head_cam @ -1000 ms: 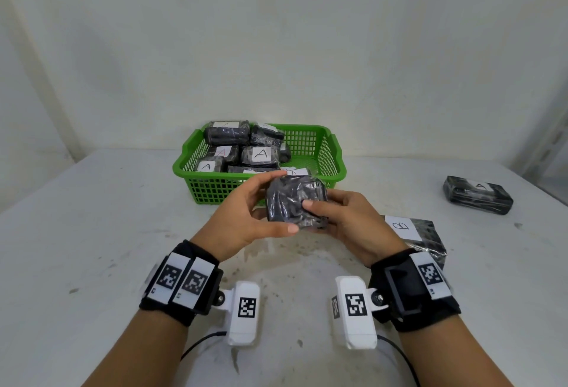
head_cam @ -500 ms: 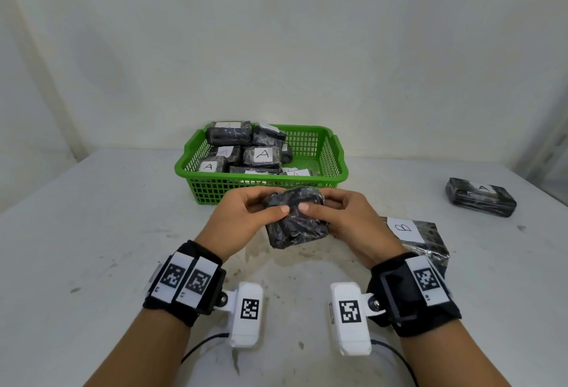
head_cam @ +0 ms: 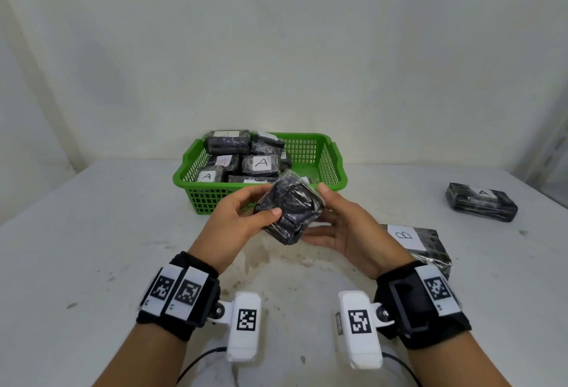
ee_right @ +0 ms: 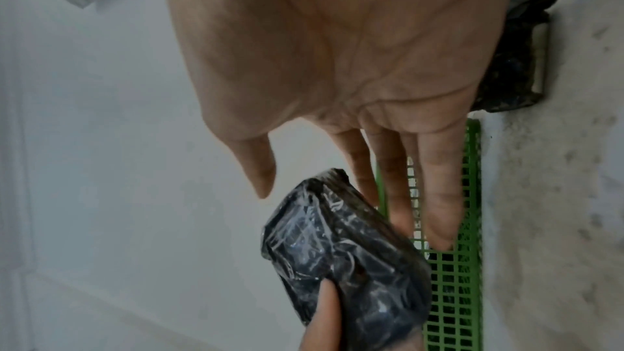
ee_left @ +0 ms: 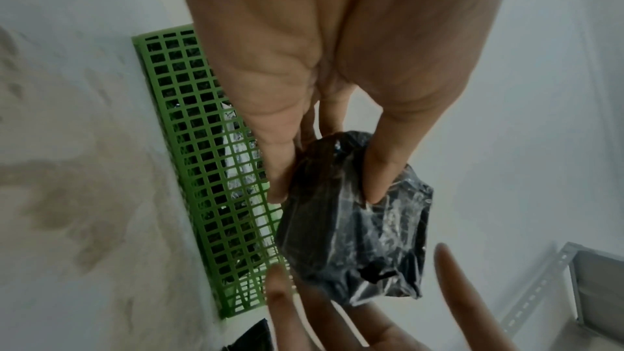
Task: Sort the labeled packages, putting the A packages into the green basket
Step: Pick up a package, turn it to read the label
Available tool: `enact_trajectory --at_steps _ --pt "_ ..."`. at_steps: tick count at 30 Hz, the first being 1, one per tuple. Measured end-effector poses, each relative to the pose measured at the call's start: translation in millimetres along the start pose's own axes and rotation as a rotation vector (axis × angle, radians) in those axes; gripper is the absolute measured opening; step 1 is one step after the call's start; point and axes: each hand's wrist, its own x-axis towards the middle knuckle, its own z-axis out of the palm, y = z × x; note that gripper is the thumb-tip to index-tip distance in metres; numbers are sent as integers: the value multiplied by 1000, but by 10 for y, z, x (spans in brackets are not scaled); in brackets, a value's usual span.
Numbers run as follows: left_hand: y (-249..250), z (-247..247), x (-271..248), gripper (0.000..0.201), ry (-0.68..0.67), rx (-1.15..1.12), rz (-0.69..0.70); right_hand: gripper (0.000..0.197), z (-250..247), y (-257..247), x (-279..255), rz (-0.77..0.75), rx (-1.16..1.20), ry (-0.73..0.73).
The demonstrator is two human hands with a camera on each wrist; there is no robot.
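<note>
While only the left hand (head_cam: 236, 224) pinches the black package (head_cam: 290, 210) above the bench, just before the green basket (head_cam: 333, 168), its label stays hidden; right hand (head_cam: 344, 230) fingers lie open alongside. Misjudged, it could be mis-sorted.

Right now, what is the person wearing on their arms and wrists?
Bare forearms, no sleeves. Each wrist carries a black strap: the left wrist strap bears two white tags with black square codes, the right wrist strap one. A white camera block with a code hangs from each, left and right, trailing a thin black cable.
</note>
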Motion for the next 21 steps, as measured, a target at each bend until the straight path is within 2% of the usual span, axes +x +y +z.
enact_trajectory --at_steps 3,7,10,12,14,16,18,21 --pt "16 30 -16 50 -34 -18 16 58 16 -25 -17 96 90 -40" --pt "56 25 -40 59 -92 73 78 46 -18 -43 -12 5 143 -47" --pt "79 33 -63 77 -183 63 35 61 -68 8 45 -106 22 15" --pt "83 62 -73 91 -175 50 -26 76 -76 44 81 -145 -47 28" --pt "89 82 -64 87 -108 59 -33 80 -80 63 84 -152 -80 13" --pt "90 74 -50 77 -66 62 -14 72 -62 52 63 -148 -85 -40" --pt "101 63 -52 75 -58 69 -3 64 -24 50 42 -138 -74 -79" --pt "110 57 -57 72 -69 79 -8 65 27 44 36 -135 -55 -57"
